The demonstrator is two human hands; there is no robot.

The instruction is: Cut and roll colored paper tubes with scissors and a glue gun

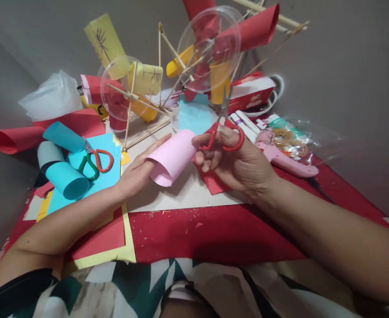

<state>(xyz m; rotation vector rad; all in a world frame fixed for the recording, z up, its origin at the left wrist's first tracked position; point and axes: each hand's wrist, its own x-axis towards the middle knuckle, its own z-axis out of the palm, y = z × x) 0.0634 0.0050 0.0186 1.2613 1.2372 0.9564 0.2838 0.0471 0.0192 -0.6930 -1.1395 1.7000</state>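
Note:
A rolled pink paper tube point(176, 157) is held over the white board in the middle. My left hand point(138, 172) grips its left end, with some fingers hidden behind or inside the roll. Red-handled scissors point(239, 140) hang on the fingers of my right hand point(244, 165), blades pointing up and away. The index fingertip of that hand touches the tube's upper right edge. Under my right hand lies a piece of red paper point(214, 182). Just beyond the tube, a light blue paper piece point(194, 112) rests with a clear plastic lid point(177, 118).
Two stick-framed wheels with clear discs point(184, 33) and paper tubes stand at the back. Blue paper tubes point(71, 185) and green-and-orange scissors point(104, 161) lie left on paper sheets. A pink glue gun point(290, 163), rubber bands point(285, 137) and a red box point(254, 95) are right.

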